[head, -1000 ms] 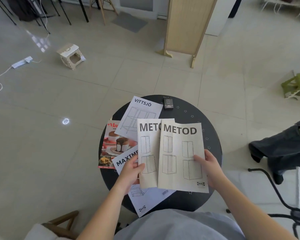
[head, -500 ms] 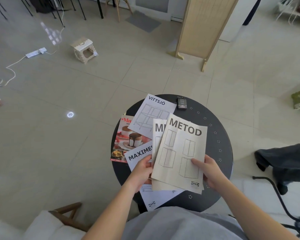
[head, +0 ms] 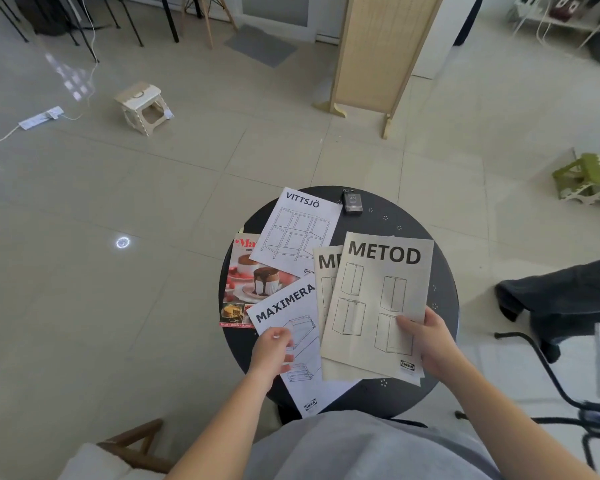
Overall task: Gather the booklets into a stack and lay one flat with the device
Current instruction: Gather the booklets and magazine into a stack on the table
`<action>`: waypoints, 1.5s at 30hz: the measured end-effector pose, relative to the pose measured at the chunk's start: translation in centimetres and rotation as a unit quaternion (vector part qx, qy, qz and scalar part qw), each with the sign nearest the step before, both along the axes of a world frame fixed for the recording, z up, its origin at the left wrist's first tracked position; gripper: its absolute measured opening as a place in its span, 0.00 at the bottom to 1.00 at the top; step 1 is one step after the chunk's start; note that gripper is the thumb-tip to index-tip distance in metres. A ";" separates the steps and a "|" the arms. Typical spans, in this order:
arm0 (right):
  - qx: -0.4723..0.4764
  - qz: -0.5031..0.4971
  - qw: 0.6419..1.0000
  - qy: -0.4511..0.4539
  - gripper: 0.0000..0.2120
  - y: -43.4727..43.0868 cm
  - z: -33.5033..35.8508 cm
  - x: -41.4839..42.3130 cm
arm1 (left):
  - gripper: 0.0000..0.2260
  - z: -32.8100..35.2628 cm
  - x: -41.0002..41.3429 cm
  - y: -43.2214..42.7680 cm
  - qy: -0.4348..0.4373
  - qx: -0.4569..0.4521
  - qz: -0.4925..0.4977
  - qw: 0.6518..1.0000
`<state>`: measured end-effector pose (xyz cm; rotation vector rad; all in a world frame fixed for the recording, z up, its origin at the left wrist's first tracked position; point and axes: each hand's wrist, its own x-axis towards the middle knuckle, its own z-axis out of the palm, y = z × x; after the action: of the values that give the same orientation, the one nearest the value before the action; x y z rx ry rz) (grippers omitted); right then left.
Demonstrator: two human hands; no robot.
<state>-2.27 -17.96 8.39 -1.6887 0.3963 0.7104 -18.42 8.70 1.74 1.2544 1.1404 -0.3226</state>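
**Booklets on round surface, partly gathered**

Round black surface (head: 444, 271) is carrying all items. METOD booklet (head: 378, 299) is overlapping a second METOD booklet (head: 326, 271); right hand (head: 430, 337) is pinching its lower right edge. MAXIMERA booklet (head: 291, 306) is lying under left hand (head: 272, 351), grip loosely curled, not grasping. VITTSJÖ booklet (head: 298, 230) is covering a dessert magazine (head: 246, 282). Small dark device (head: 352, 201) is lying at the far rim.

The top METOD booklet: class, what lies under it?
Under the top METOD booklet a second METOD booklet shows at its left edge, only "M" readable. The round black table lies beneath. The second cover's remainder is hidden.
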 end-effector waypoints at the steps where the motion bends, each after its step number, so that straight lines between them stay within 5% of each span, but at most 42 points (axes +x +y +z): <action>1: -0.001 -0.007 1.000 -0.001 0.13 -0.4 -0.1 -0.1 | 0.11 -0.6 -0.4 0.1 0.018 0.014 0.005 1.000; 11: 0.004 -0.047 0.999 -0.005 0.14 -2.9 -0.4 -0.5 | 0.08 -4.2 -2.5 -0.3 0.108 0.124 -0.017 0.986; 30: 0.005 0.017 1.000 0.025 0.14 -6.5 -0.4 1.5 | 0.05 -5.5 -1.8 -3.4 0.137 0.156 0.036 0.978; 45: 0.027 0.033 0.998 0.040 0.12 -6.6 -0.6 2.1 | 0.10 -1.9 -2.0 -4.6 -0.016 0.190 -0.005 0.982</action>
<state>-0.14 -24.56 7.77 -1.6321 0.3760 0.8318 -20.41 4.09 -0.17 1.5938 1.2032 -0.0917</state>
